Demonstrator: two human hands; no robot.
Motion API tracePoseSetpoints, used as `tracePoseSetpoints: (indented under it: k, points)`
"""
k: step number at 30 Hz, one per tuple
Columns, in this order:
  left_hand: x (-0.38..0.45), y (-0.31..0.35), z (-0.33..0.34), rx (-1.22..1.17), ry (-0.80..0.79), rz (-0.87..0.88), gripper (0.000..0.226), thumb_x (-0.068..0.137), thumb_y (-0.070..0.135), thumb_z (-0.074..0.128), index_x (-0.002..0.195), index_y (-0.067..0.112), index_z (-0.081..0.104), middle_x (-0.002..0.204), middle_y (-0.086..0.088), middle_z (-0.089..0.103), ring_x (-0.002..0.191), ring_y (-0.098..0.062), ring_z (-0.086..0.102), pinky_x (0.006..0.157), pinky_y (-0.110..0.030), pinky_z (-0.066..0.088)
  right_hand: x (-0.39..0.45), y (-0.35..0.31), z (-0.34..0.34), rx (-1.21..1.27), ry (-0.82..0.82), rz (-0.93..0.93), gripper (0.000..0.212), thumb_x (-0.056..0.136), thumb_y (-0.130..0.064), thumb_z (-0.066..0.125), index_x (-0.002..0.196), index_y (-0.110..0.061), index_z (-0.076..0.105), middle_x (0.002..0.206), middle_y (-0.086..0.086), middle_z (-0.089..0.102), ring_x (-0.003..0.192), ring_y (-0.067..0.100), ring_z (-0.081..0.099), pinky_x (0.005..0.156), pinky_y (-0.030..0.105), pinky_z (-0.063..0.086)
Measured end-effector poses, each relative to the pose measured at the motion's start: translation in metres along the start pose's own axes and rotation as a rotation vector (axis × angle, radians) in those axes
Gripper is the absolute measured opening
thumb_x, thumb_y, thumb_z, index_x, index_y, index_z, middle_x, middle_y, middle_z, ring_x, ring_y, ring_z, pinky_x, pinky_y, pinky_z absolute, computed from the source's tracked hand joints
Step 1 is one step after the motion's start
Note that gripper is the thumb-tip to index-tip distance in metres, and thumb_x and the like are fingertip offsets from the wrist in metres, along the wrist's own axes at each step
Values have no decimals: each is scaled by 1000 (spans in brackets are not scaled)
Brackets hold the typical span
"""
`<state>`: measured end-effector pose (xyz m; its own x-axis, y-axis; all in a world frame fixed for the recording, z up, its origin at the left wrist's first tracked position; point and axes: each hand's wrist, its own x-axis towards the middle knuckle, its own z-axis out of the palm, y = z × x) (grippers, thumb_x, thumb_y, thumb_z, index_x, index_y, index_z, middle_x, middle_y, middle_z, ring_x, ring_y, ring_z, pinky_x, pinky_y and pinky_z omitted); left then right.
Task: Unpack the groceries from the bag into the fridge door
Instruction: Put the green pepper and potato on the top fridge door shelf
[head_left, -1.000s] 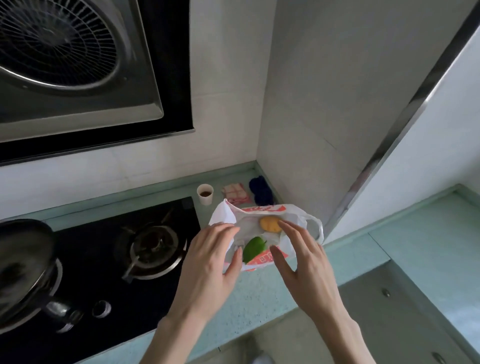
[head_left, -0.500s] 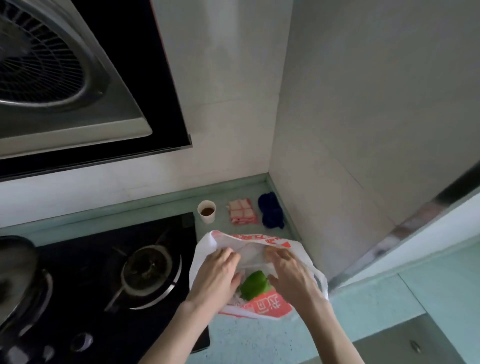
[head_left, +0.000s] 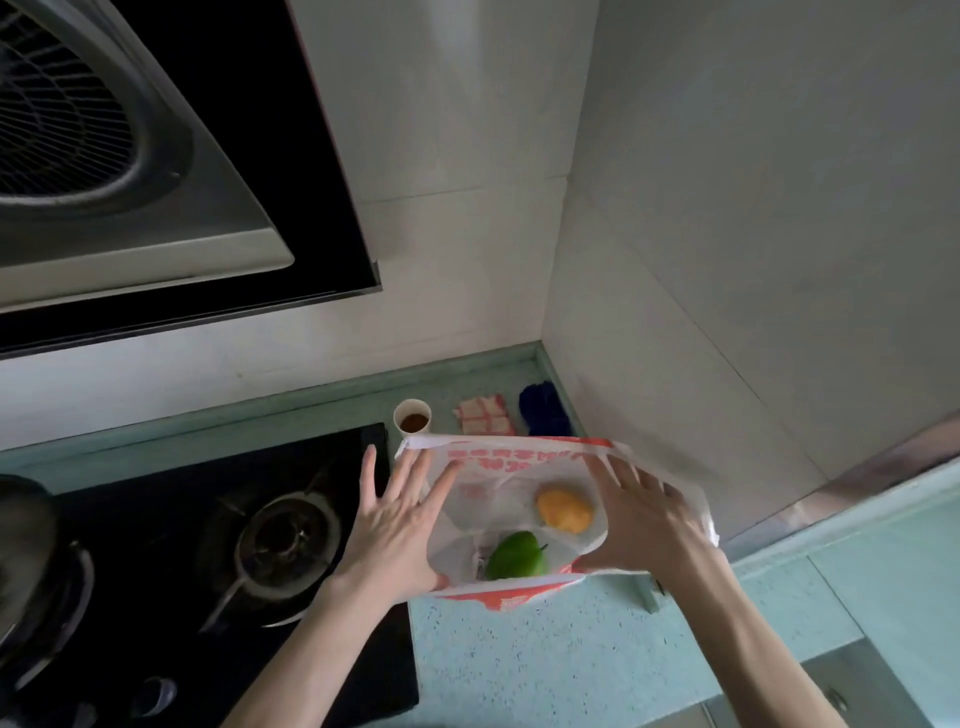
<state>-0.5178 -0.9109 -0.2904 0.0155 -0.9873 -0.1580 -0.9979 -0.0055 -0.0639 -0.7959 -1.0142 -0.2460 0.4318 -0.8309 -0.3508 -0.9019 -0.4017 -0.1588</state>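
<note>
A white plastic bag (head_left: 519, 462) with red print lies on the pale green counter (head_left: 545, 665), its mouth stretched wide toward me. Inside it I see a green pepper (head_left: 517, 556) near the front and an orange-yellow fruit (head_left: 563, 509) behind it. My left hand (head_left: 395, 525) holds the bag's left rim, with the fingers splayed up and the thumb along the lower edge. On the right rim, my right hand (head_left: 644, 519) does the same. Neither hand touches the produce. The fridge is out of view.
A black gas hob (head_left: 208, 545) with a burner lies left of the bag, and a dark pan (head_left: 26, 545) sits at the far left. Behind the bag stand a paper cup (head_left: 413, 415), a red-checked cloth (head_left: 485, 415) and a blue cloth (head_left: 543, 410). An extractor hood (head_left: 130, 182) hangs above.
My hands have pulled apart and stretched the bag's mouth wide, so the orange-yellow fruit shows again. The view has tilted and moved closer to the corner.
</note>
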Motion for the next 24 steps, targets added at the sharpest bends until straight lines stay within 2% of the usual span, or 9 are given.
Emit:
tracePoseSetpoints:
  k: [3,6,10,12,14,16,18,21,24]
  points:
    - [5,-2,-7,-19,12,27,144,37,80,77,161,26,29,167,-19,29,156,-39,27,121,-68,-2,9,-1,-5,-1,-19,7,141,56,-79,79,160,-36,-6,172,-1,5,154,35,22,121,56,25]
    - [10,1,-9,-27,15,42,136,44,78,71,161,25,28,169,-16,27,156,-38,25,121,-65,-4,19,-6,-7,-5,-45,-1,135,61,-75,78,161,-34,-2,172,1,10,154,31,23,123,53,24]
    - [10,10,-15,-122,134,73,105,61,71,69,152,25,41,157,-6,46,147,-27,43,124,-47,15,22,-13,-6,79,84,-80,91,79,-58,73,154,-36,27,152,-7,50,131,19,56,104,37,51]
    - [11,13,-18,-183,238,99,92,73,64,68,151,23,42,153,-1,47,143,-22,46,122,-40,31,21,-15,-7,39,191,-119,62,89,-44,69,144,-32,45,140,-9,58,123,17,61,95,33,54]
    - [14,12,-20,-242,295,105,85,79,57,69,151,20,43,152,1,48,141,-19,47,118,-37,40,22,-16,-8,-3,329,-169,52,90,-34,69,139,-28,52,132,-6,62,118,20,62,89,35,56]
    - [21,10,-17,-273,284,101,85,81,55,70,153,19,40,154,-1,46,143,-19,45,119,-38,41,26,-13,-8,13,421,-212,63,87,-32,75,144,-26,49,136,-3,61,120,22,60,88,38,59]
    - [30,8,-11,-271,254,87,93,77,57,74,153,17,39,156,-6,44,143,-23,45,120,-41,40,33,-12,-6,13,396,-231,80,85,-40,78,154,-25,38,154,0,49,138,25,50,102,42,56]
    - [40,3,0,-239,191,54,104,72,66,70,155,14,37,158,-12,42,144,-29,44,122,-47,37,51,-6,3,-27,189,-163,110,82,-56,76,164,-28,8,173,4,10,159,30,13,123,52,27]
    - [46,-1,13,-234,149,44,108,70,70,65,157,13,35,158,-12,42,146,-31,42,123,-49,34,64,1,15,-28,51,-117,123,77,-63,75,163,-31,-6,174,3,-1,160,30,3,126,51,20]
